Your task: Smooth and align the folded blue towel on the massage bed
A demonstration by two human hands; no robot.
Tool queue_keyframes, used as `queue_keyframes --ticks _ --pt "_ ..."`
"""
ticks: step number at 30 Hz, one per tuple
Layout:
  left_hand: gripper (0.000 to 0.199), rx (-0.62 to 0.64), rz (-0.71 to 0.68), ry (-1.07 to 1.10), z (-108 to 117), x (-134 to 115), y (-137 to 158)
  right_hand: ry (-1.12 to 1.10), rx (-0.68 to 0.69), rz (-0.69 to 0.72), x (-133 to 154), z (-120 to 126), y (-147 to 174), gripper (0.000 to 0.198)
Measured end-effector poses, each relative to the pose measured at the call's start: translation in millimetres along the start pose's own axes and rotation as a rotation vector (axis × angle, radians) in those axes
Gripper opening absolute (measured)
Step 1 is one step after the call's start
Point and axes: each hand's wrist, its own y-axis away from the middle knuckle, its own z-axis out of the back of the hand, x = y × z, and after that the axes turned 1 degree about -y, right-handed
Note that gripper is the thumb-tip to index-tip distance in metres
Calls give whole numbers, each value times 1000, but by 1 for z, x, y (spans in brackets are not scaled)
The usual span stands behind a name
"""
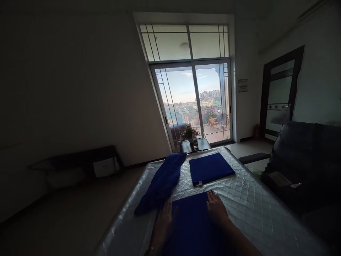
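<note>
A dark blue folded cloth (191,220) lies flat in front of me on a table with a silver quilted cover (255,202). My left hand (165,218) rests along its left edge, fingers stretched out, slightly blurred. On the far right corner of the cloth, my right hand (216,207) lies with its fingers extended and flat. Beyond, a second blue cloth (211,167) is folded into a neat rectangle, with a small white label at its near edge. To the left is a loose, crumpled blue cloth (165,181), its near end close to my left hand.
Past the table's far edge stands a small dark table (204,144) with a potted plant (188,132) and a bottle (195,141). A black armchair (306,163) is close on the right. Sliding glass doors (177,96) are behind; a low dark bench (87,160) stands left.
</note>
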Motion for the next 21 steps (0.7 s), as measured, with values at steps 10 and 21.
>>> queue_keyframes --ticks 10,21 --pt "77 -22 58 157 -10 27 0 62 30 -7 2 0 -1 62" --pt "81 -91 92 199 -20 36 0 156 35 6 4 -1 -3 61"
